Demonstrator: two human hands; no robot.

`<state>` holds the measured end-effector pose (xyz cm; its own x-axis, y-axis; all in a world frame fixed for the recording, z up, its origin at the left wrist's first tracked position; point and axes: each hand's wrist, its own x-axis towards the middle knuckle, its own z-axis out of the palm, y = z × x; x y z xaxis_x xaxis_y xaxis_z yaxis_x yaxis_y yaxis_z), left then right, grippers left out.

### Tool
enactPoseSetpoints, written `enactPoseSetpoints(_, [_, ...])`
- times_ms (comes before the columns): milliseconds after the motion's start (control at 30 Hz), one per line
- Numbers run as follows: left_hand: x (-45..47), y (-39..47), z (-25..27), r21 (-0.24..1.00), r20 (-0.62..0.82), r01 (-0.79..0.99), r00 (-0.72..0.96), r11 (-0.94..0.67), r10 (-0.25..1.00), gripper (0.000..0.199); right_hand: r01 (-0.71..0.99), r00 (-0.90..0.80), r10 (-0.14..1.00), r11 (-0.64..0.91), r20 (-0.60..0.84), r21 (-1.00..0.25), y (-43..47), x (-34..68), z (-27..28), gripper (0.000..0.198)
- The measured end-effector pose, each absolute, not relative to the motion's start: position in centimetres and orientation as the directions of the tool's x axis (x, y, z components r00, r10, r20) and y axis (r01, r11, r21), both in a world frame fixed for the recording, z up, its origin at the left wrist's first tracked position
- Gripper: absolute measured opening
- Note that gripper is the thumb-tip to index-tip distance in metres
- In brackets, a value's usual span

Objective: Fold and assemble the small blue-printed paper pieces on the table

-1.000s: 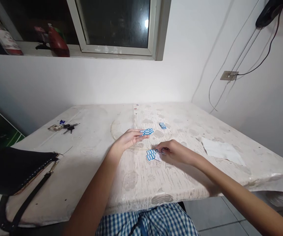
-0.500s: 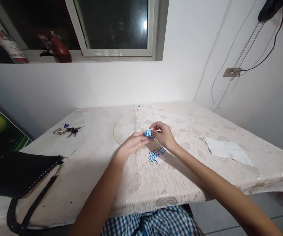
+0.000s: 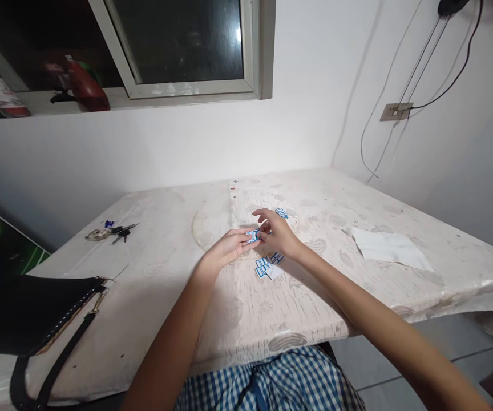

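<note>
Both hands meet above the middle of the table. My left hand (image 3: 230, 246) pinches a small white label with a blue border (image 3: 253, 235) between thumb and fingers. Its right end is gripped by the thumb and fingertips of my right hand (image 3: 277, 233), which partly hide it. Just below the hands lies a loose pile of similar blue-bordered labels (image 3: 262, 267), with a plain white slip (image 3: 275, 272) over part of it. Beyond my right hand sits another small cluster of blue-bordered pieces (image 3: 281, 213). Any print on them is too small to read.
A white cloth or paper sheet (image 3: 390, 249) lies to the right on the patterned tablecloth (image 3: 178, 319). Keys (image 3: 121, 232) rest at the left, behind a black bag (image 3: 36, 311) with a strap. Bottles, one red (image 3: 86, 85), stand on the window sill.
My hands have drawn closer around the label, and it now lies flatter between them. The cluster beyond my right hand has come into view. The camera has shifted slightly.
</note>
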<state>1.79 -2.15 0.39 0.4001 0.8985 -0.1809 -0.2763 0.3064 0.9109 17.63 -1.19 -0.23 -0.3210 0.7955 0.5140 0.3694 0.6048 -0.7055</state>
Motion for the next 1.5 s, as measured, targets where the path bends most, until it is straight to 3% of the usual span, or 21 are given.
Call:
enactPoseSetpoints(167, [2.0, -2.4, 0.9, 0.921, -0.194, -0.241, 0.397, 0.306, 0.897, 0.028, 0.458, -0.320, 0.716, 0.690, 0.621, -0.560, -1.8, 17.8, 0.7, 0.055])
enactPoseSetpoints(233, [1.8, -2.2, 0.9, 0.923, -0.172, -0.266, 0.365, 0.280, 0.915, 0.026, 0.488, -0.314, 0.699, 0.699, 0.642, -0.523, -2.4, 18.3, 1.6, 0.047])
enactPoseSetpoints(300, [1.3, -1.9, 0.7, 0.921, -0.136, -0.307, 0.320, 0.238, 0.938, 0.024, 0.469, -0.457, 0.731, 0.682, 0.506, -0.561, -3.2, 19.2, 2.6, 0.028])
enactPoseSetpoints(367, [0.8, -1.5, 0.5, 0.920, -0.105, -0.335, 0.284, 0.201, 0.953, 0.025, 0.455, -0.700, 0.686, 0.643, 0.198, -0.617, -4.1, 20.0, 3.3, 0.014])
enactPoseSetpoints(467, [0.3, -1.2, 0.4, 0.923, -0.095, -0.340, 0.256, 0.182, 0.962, 0.028, 0.572, -0.779, 0.615, 0.618, -0.121, -0.539, -5.3, 20.4, 3.6, 0.023])
enactPoseSetpoints(533, [0.2, -1.3, 0.5, 0.922, -0.113, -0.338, 0.233, 0.190, 0.966, 0.028, 0.645, -0.746, 0.648, 0.644, -0.155, -0.413, -5.9, 19.8, 3.5, 0.028])
enactPoseSetpoints(667, [0.6, -1.7, 1.0, 0.914, -0.146, -0.349, 0.189, 0.205, 0.971, 0.024, 0.694, -0.719, 0.671, 0.684, -0.179, -0.226, -6.6, 18.2, 3.5, 0.011])
enactPoseSetpoints(767, [0.7, -1.7, 1.2, 0.911, -0.157, -0.357, 0.170, 0.209, 0.973, 0.023, 0.692, -0.722, 0.671, 0.693, -0.169, -0.202, -6.8, 18.1, 3.5, 0.008])
enactPoseSetpoints(833, [0.7, -1.6, 1.1, 0.912, -0.166, -0.351, 0.163, 0.214, 0.973, 0.022, 0.658, -0.748, 0.651, 0.705, -0.124, -0.265, -6.6, 18.7, 3.6, 0.005])
enactPoseSetpoints(967, [0.9, -1.4, 0.7, 0.930, -0.167, -0.301, 0.159, 0.209, 0.973, 0.020, 0.449, -0.792, 0.609, 0.634, 0.047, -0.629, -5.4, 20.3, 3.9, 0.017])
enactPoseSetpoints(1067, [1.5, -1.7, 0.4, 0.948, -0.183, -0.224, 0.203, 0.228, 0.962, 0.019, 0.264, -0.685, 0.693, 0.522, 0.223, -0.811, -4.1, 20.6, 4.0, 0.019])
enactPoseSetpoints(1133, [1.9, -1.9, 0.2, 0.952, -0.180, -0.192, 0.273, 0.237, 0.945, 0.019, 0.246, -0.528, 0.793, 0.485, 0.304, -0.839, -3.2, 20.2, 3.6, 0.020])
enactPoseSetpoints(1267, [2.5, -2.4, -0.1, 0.948, -0.164, -0.201, 0.352, 0.246, 0.921, 0.025, 0.420, -0.268, 0.906, 0.416, 0.327, -0.807, -1.6, 19.3, 1.9, 0.019])
enactPoseSetpoints(1500, [3.0, -2.6, -0.2, 0.948, -0.107, -0.243, 0.357, 0.203, 0.928, 0.027, 0.500, -0.276, 0.899, 0.437, 0.341, -0.747, -1.3, 18.9, 1.1, 0.016])
